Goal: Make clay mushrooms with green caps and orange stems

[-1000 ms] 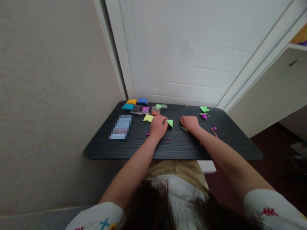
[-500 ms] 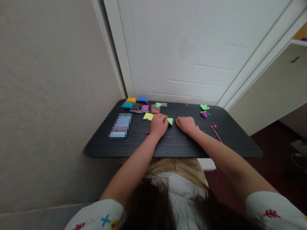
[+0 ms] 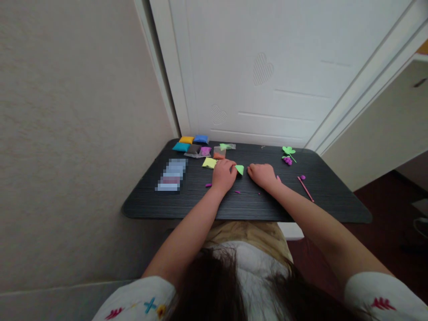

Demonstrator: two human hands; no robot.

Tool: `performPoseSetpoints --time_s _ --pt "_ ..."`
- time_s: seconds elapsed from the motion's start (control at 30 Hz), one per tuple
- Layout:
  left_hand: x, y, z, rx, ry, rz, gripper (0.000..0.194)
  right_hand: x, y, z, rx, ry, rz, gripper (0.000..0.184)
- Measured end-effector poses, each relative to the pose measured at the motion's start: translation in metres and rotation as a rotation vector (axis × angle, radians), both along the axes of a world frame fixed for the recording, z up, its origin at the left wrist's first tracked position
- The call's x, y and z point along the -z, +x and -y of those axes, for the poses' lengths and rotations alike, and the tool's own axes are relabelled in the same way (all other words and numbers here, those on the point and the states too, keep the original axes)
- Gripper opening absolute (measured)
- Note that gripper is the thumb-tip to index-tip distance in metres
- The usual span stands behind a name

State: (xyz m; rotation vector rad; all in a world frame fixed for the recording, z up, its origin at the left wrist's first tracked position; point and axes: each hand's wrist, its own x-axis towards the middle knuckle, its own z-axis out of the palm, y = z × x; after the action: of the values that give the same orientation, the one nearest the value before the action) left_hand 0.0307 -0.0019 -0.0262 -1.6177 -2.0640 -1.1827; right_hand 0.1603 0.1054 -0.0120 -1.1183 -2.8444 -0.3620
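Note:
My left hand [image 3: 224, 175] rests on the table, its thumb and fingers closed on the edge of a light green piece of clay [image 3: 240, 169] that is folded or pointed in shape. To the right of it, my right hand [image 3: 262, 174] lies curled on the tabletop, and what its fingers hold, if anything, is hidden. A bit of pink [image 3: 278, 178] shows beside the right wrist. By the left wrist lies a purple strip of clay [image 3: 208, 185], with a thin purple sliver [image 3: 237, 192] between the forearms. A yellow clay packet [image 3: 209, 163] is partly behind the left hand.
Several coloured clay packets [image 3: 181, 147] lie at the back left of the dark table [image 3: 187, 207], behind a blurred rectangle [image 3: 172, 174]. On the right are a green clover shape [image 3: 288, 150], a purple clay cluster [image 3: 287, 160] and a pink stick [image 3: 305, 189]. A white door [image 3: 234, 80] stands behind.
The whole view has shifted slightly, so everything sits a little further right. Both hands keep nearly the same pose, and the left still holds the green clay.

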Motion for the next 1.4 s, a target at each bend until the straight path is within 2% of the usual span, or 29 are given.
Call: performPoseSetpoints --time_s 0.07,0.23,0.4,0.53,0.7,0.83,1.0,1.13,1.3,1.4 --pt "0.0003 -0.0001 -0.0002 0.006 0.003 -0.01 0.017 0.0014 -0.0007 -0.0007 -0.02 -0.005 -0.004 0.046" --pt "0.0007 -0.0003 0.0006 0.008 0.012 -0.001 0.017 0.0021 0.0005 -0.0044 0.038 -0.008 -0.012 0.048" --pt "0.0021 -0.0004 0.0001 0.016 0.012 -0.018 0.017 0.0052 -0.0002 0.0003 -0.016 -0.022 0.001 0.048" --pt "0.0038 -0.0004 -0.001 0.009 0.018 -0.016 0.017 0.0038 -0.0014 -0.0018 0.039 -0.02 0.005 0.049" --pt "0.0056 -0.0002 -0.0025 0.013 0.004 -0.034 0.016 0.0036 -0.0042 0.0 -0.015 -0.019 0.008 0.046" --pt "0.0062 0.0002 -0.0026 0.013 0.013 -0.028 0.016 0.0015 -0.0061 -0.0027 0.029 -0.018 0.008 0.046" --pt "0.0068 0.0011 -0.0033 0.027 0.011 -0.017 0.016 0.002 -0.0048 -0.001 -0.008 -0.022 0.009 0.045" --pt "0.0067 0.0012 -0.0028 0.023 0.01 -0.002 0.016 0.0008 -0.0035 -0.0031 0.057 -0.017 0.005 0.047" --pt "0.0074 0.001 -0.0031 0.036 0.012 -0.021 0.016 0.0007 -0.0047 -0.0025 0.022 -0.028 0.011 0.045" --pt "0.0078 0.0007 -0.0033 0.032 0.02 -0.018 0.016 -0.0003 -0.0055 -0.0034 0.061 -0.034 0.018 0.046"
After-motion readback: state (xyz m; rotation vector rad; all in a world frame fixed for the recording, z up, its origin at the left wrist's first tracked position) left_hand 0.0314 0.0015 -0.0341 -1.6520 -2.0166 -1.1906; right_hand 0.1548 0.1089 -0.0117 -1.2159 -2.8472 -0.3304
